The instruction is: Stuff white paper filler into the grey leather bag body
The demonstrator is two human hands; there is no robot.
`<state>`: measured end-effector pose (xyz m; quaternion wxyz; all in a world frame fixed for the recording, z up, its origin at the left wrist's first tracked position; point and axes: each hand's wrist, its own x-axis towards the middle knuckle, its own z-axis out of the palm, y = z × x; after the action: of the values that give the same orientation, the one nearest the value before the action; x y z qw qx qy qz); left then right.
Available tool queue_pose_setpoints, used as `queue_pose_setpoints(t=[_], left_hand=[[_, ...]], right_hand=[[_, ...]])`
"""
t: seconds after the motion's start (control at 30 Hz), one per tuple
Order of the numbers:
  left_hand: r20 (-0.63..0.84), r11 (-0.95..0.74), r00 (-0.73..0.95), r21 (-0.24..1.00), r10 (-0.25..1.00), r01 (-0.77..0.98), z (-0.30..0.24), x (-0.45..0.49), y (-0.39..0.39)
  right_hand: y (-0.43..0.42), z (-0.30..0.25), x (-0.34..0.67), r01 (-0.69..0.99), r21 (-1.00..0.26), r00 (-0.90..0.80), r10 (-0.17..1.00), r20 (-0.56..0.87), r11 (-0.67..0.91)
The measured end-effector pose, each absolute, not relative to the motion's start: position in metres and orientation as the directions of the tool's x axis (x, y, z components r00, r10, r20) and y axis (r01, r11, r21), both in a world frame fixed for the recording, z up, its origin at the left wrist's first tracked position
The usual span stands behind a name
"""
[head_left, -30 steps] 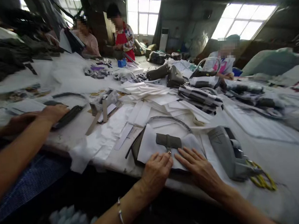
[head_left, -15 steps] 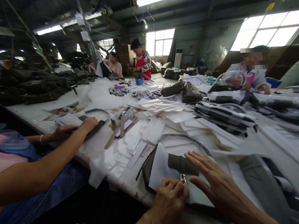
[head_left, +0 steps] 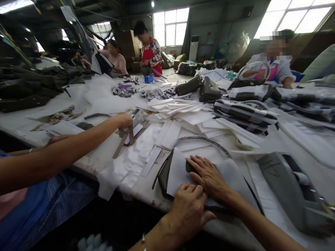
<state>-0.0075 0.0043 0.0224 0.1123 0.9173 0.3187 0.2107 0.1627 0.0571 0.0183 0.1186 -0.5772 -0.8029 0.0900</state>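
Note:
An olive-grey handbag (head_left: 164,174) lies flat at the near table edge, wrapped in white tissue paper (head_left: 178,170), with its curved handle (head_left: 202,140) arching behind. My right hand (head_left: 209,176) rests flat on the paper over the bag's flap, fingers stretched out toward the left. My left hand (head_left: 188,209) sits just below it at the bag's near edge, fingers curled and pressed down on the paper. The metal clasp is hidden under my hands.
A grey tape dispenser (head_left: 289,188) stands to the right. A co-worker's arm (head_left: 74,146) reaches from the left to a small holder (head_left: 134,125). White paper sheets (head_left: 183,112), finished bags (head_left: 199,87) and packed bags (head_left: 244,113) cover the table. Other people work at the far side.
My right hand has slid left onto the bag's flap, covering it and the clasp. The co-worker's hand has reached further right across the table. The view has shifted.

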Motion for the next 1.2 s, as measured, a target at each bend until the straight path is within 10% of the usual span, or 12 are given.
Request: queue_pose_setpoints(t=[0.33,0.63,1.2], left_hand=[[0.204,-0.723,0.717,0.414,0.666,0.553,0.038,-0.010,-0.003],[0.213,-0.734,0.734,0.441,0.645,0.517,0.032,-0.018,-0.011],[0.461,-0.800,0.665,0.207,0.588,0.564,0.008,-0.009,-0.008]], right_hand=[[0.071,0.099,0.145,0.859,-0.440,-0.389,0.893,-0.227,0.262],[0.113,0.045,0.091,0.853,-0.290,-0.405,0.901,0.156,0.434],[0.120,0.027,0.099,0.770,-0.489,-0.360,0.912,0.196,0.409]])
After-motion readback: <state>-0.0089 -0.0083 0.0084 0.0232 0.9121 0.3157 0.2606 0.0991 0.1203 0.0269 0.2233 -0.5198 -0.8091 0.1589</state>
